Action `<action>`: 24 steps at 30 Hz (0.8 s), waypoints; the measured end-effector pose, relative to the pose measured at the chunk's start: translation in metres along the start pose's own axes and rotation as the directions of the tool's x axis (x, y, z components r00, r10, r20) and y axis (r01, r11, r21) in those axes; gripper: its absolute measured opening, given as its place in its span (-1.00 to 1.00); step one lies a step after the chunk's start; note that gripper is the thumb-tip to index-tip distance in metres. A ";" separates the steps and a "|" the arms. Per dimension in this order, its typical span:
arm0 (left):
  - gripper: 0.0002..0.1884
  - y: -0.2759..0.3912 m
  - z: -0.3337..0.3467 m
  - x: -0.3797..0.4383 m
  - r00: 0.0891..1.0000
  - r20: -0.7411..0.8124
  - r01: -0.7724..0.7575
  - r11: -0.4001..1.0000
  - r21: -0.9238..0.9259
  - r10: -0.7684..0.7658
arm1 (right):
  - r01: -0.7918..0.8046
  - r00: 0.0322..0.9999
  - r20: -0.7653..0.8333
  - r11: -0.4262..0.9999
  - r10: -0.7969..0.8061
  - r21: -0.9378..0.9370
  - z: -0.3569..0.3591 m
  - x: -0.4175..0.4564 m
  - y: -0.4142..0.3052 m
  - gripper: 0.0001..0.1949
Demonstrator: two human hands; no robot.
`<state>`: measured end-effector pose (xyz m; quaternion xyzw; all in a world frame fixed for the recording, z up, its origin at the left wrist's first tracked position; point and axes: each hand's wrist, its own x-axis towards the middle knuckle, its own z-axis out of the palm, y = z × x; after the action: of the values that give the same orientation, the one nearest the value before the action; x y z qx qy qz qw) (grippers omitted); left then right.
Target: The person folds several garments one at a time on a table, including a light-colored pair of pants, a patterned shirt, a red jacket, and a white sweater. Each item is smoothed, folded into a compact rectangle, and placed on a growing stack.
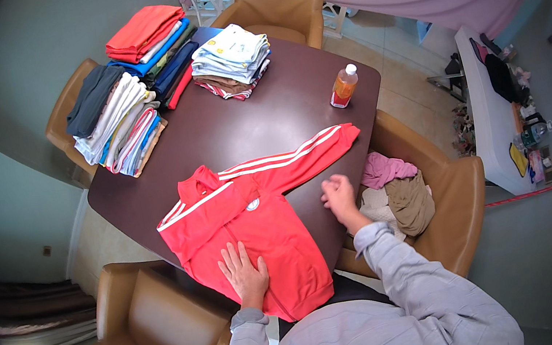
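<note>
A red zip-up track jacket with white stripes and a round chest badge lies on the dark brown table, its hem near my body. One sleeve is folded across the chest; the other stretches out to the right. My left hand rests flat on the jacket's lower front, fingers spread. Over the table's right part, below the outstretched sleeve, is my right hand, its fingers curled and holding no cloth; whether they are fully closed is unclear.
Tall stacks of folded clothes and a smaller stack of folded clothes stand at the table's far left. A bottle of orange drink stands at the right. Crumpled clothes lie on the right leather armchair. Another leather armchair is at lower left.
</note>
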<state>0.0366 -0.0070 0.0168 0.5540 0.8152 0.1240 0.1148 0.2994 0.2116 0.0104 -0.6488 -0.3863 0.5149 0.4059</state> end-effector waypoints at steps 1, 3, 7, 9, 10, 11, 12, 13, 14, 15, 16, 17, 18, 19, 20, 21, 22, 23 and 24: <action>-0.18 0.000 0.001 0.000 1.000 -0.003 -0.002 1.000 0.008 0.002 | -0.031 0.997 -0.067 0.998 0.035 0.061 -0.010 0.020 -0.006 -0.47; -0.18 0.003 0.002 0.001 1.000 0.007 -0.006 1.000 0.031 0.006 | -0.092 0.972 -0.203 0.988 0.116 0.123 -0.027 0.058 -0.016 -0.39; -0.16 0.007 -0.002 0.005 1.000 0.029 0.007 0.998 0.067 -0.009 | -0.176 0.948 -0.272 0.984 0.165 -0.018 -0.047 0.116 -0.036 -0.27; -0.15 0.007 -0.001 0.004 0.999 0.037 0.010 0.996 0.086 -0.013 | -0.165 0.941 -0.310 0.983 0.133 -0.078 -0.049 0.137 -0.044 -0.41; -0.15 0.006 -0.001 0.004 0.999 0.038 0.014 0.995 0.103 -0.018 | -0.209 0.943 -0.281 0.975 0.180 -0.077 -0.048 0.143 -0.052 -0.50; -0.15 0.005 0.000 0.004 0.999 0.041 0.019 0.993 0.120 -0.024 | -0.253 0.941 -0.253 0.964 0.226 -0.078 -0.047 0.148 -0.060 -0.57; -0.14 0.005 0.001 0.009 0.998 0.055 0.007 0.992 0.129 -0.014 | -0.269 0.929 -0.279 0.961 0.243 -0.060 -0.046 0.157 -0.060 -0.69; -0.14 0.006 0.002 0.010 0.998 0.061 0.005 0.990 0.143 -0.014 | -0.279 0.932 -0.270 0.953 0.240 -0.114 -0.046 0.162 -0.060 -0.79; -0.13 0.005 0.002 0.011 0.998 0.068 0.002 0.988 0.157 -0.013 | -0.273 0.935 -0.265 0.956 0.237 -0.110 -0.047 0.165 -0.058 -0.82; -0.13 0.007 0.003 0.014 0.997 0.070 -0.002 0.986 0.165 -0.010 | -0.261 0.938 -0.263 0.959 0.225 -0.108 -0.049 0.168 -0.058 -0.85; -0.12 0.008 0.002 0.015 0.996 0.085 -0.002 0.988 0.156 -0.012 | -0.242 0.946 -0.242 0.967 0.216 -0.080 -0.049 0.170 -0.057 -0.85; -0.13 0.007 -0.001 0.016 0.996 0.087 -0.007 0.986 0.164 -0.008 | -0.243 0.949 -0.202 0.970 0.242 0.022 -0.049 0.170 -0.054 -0.85; -0.13 0.006 0.000 0.016 0.996 0.087 -0.002 0.985 0.170 -0.013 | -0.245 0.953 -0.153 0.962 0.261 0.117 -0.048 0.165 -0.059 -0.85; -0.13 0.007 0.001 0.014 0.996 0.087 0.005 0.985 0.172 -0.020 | -0.249 0.956 -0.103 0.946 0.274 0.207 -0.050 0.159 -0.065 -0.85; -0.13 0.006 0.001 0.014 0.996 0.088 0.010 0.984 0.178 -0.026 | -0.235 0.966 -0.031 0.927 0.255 0.293 -0.052 0.153 -0.071 -0.86; -0.13 0.008 0.002 0.017 0.996 0.091 0.007 0.984 0.178 -0.024 | -0.235 0.967 -0.020 0.917 0.254 0.324 -0.061 0.151 -0.077 -0.87; -0.13 0.010 0.002 0.019 0.995 0.092 0.009 0.984 0.178 -0.026 | -0.204 0.975 -0.009 0.915 0.221 0.347 -0.066 0.148 -0.085 -0.87; -0.13 0.011 0.001 0.020 0.994 0.104 0.013 0.985 0.169 -0.031 | -0.175 0.982 0.001 0.912 0.188 0.370 -0.070 0.145 -0.092 -0.86; -0.13 0.013 0.000 0.022 0.993 0.116 0.015 0.987 0.157 -0.033 | -0.129 0.991 0.024 0.912 0.130 0.388 -0.073 0.141 -0.101 -0.84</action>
<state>0.0404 0.0183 0.0197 0.5577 0.8208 0.0254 0.1205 0.3873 0.3699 0.0641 -0.5801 -0.2320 0.6064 0.4919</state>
